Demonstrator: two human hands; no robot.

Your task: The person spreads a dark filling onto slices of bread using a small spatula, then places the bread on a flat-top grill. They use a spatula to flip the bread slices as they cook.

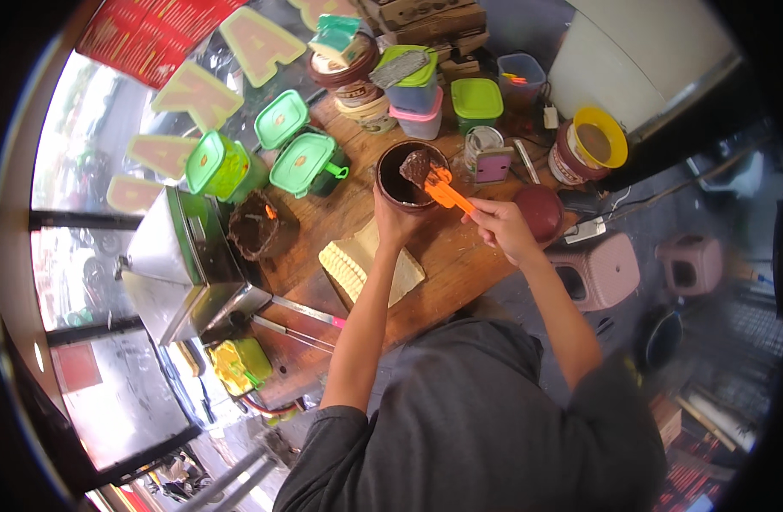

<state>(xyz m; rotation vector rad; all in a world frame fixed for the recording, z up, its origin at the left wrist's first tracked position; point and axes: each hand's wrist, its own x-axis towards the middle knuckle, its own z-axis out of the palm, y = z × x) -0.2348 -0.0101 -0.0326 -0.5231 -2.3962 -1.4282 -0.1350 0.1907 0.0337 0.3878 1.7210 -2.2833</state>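
Observation:
My left hand (pixel 394 221) grips the near side of a dark brown tub (pixel 383 185), tilted above the wooden table. In my right hand (pixel 503 227) is the handle of an orange plastic spatula (pixel 449 194); its head, coated with a lump of dark brown paste (pixel 417 168), is over the tub's mouth. Below my left forearm a slab of bread (pixel 407 276) lies on the table, with a ridged row of pale yellow spread (pixel 342 269) along its left side. A round maroon lid (pixel 538 213) rests just beyond my right hand.
Left of the bread stand a paste-smeared container (pixel 257 227) and a steel box (pixel 180 256). Green-lidded containers (pixel 303 163) and stacked tubs (pixel 359 89) line the far side. A metal spatula (pixel 301 309) lies near the front edge. Plastic stools (pixel 599 272) stand at right.

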